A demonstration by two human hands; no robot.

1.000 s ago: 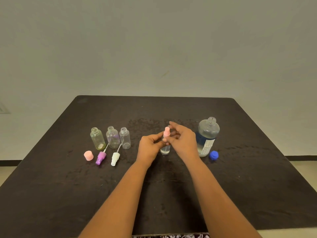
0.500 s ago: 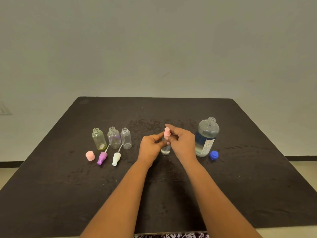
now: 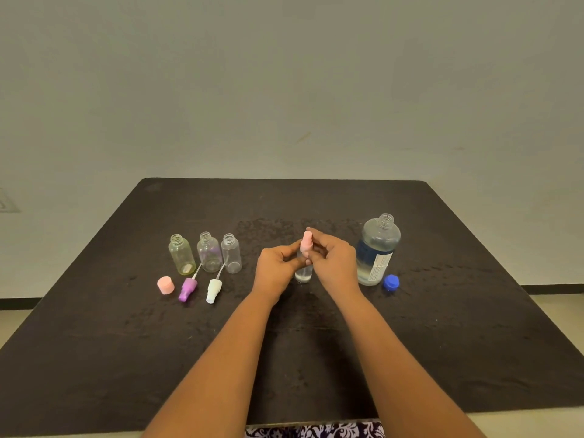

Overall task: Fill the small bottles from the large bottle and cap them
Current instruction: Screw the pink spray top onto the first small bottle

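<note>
Right hand [image 3: 335, 263] fingers, stretched out above the pink spray top [image 3: 306, 243] one second ago, are now curled in against it, with thumb and fingertips pinching it. Left hand [image 3: 275, 267] position is unchanged: its thumb and fingers are curled round the upper body of the small bottle [image 3: 304, 275], which is upright between the hands and holds clear liquid. The large bottle [image 3: 377, 251] stands uncapped just right of the right hand, with its blue cap [image 3: 391, 282] beside its base. To the left, three empty small bottles [image 3: 209, 252] stand in a row. In front of them on the table [image 3: 442, 343] lie a pink cap [image 3: 166, 285], a purple spray head [image 3: 188, 289] and a white spray head [image 3: 214, 286].
</note>
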